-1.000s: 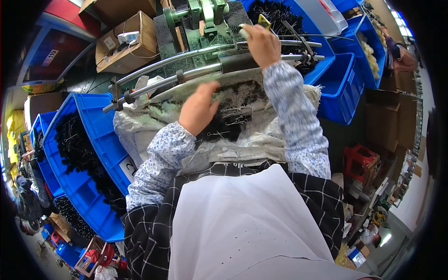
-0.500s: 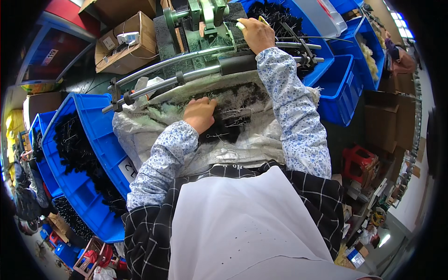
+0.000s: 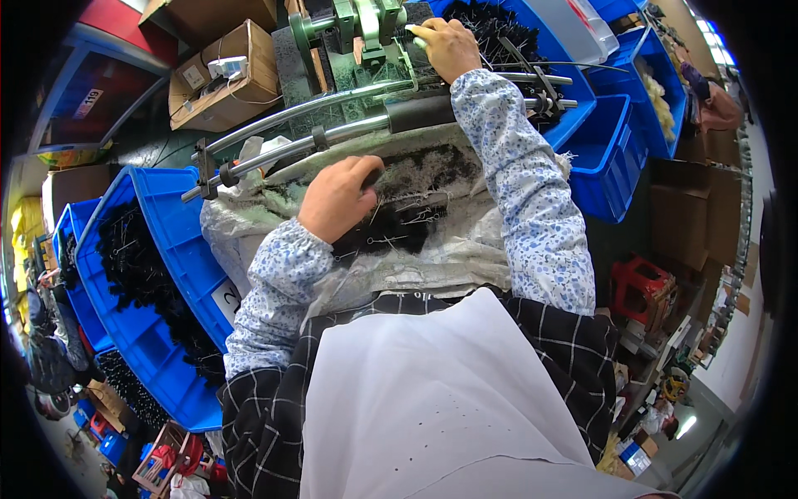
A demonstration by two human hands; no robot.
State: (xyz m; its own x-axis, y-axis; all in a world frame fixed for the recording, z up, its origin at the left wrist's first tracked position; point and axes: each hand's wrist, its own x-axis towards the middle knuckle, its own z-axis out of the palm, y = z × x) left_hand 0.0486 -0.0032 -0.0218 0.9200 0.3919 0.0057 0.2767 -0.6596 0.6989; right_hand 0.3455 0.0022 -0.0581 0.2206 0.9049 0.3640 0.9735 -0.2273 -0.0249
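My left hand [image 3: 339, 198] is raised a little above the dusty cloth [image 3: 465, 254] in front of me. Its fingers are curled towards the thumb; a dark patch shows at the fingertips, too unclear to name. Beside it on the cloth's dark middle lie several thin wire pieces with looped ends [image 3: 422, 215]. My right hand [image 3: 447, 48] reaches to the green machine [image 3: 369, 33], its thumb and fingers drawn together beside the upright metal part. Pale covers show on its fingertips. What it grips, if anything, is too small to see.
Chrome bars [image 3: 341, 133] cross between me and the machine. A blue bin [image 3: 179, 220] with black bristly pieces stands at the left, another bin of black pieces [image 3: 490, 29] behind my right hand. A cardboard box [image 3: 229, 79] sits back left, a red stool [image 3: 642, 291] at the right.
My left hand has lifted off the cloth and shifted slightly left, its fingers more curled. My right hand has moved a little left and away from me, closer to the machine's middle.
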